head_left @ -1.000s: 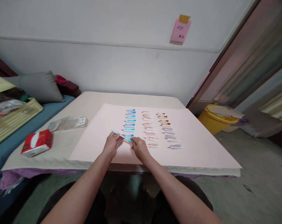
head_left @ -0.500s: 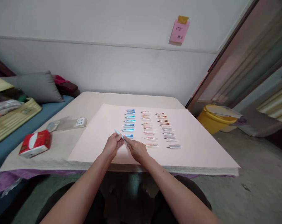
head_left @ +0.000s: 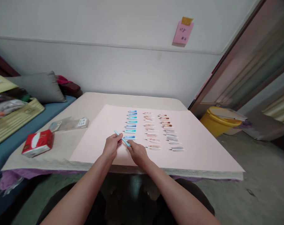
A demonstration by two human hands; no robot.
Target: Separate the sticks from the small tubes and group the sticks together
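A slim light-blue pen [head_left: 124,141] slants between my two hands above the pink sheet [head_left: 92,147]. My left hand [head_left: 112,145] pinches it near its upper left end. At its lower right end, my right hand [head_left: 137,152] has its fingers closed on it. Just beyond my hands lies a column of blue pens [head_left: 130,126]. To its right is a column of pinkish pens [head_left: 151,135], then one with brown pens [head_left: 165,122] at the back and grey pens [head_left: 173,139] nearer me. All of them lie flat, roughly side to side.
A red tissue pack [head_left: 38,142] and a clear plastic bag [head_left: 70,123] lie on the table's left side. A yellow bucket [head_left: 213,122] stands on the floor at the right. Left of the table is a blue seat [head_left: 54,107] with a grey cushion [head_left: 47,87]. A pink note [head_left: 183,32] hangs on the wall.
My hands have drawn slightly apart along the pen, and more of it shows between them. The whole view has shifted a little; the laid-out pens look the same.
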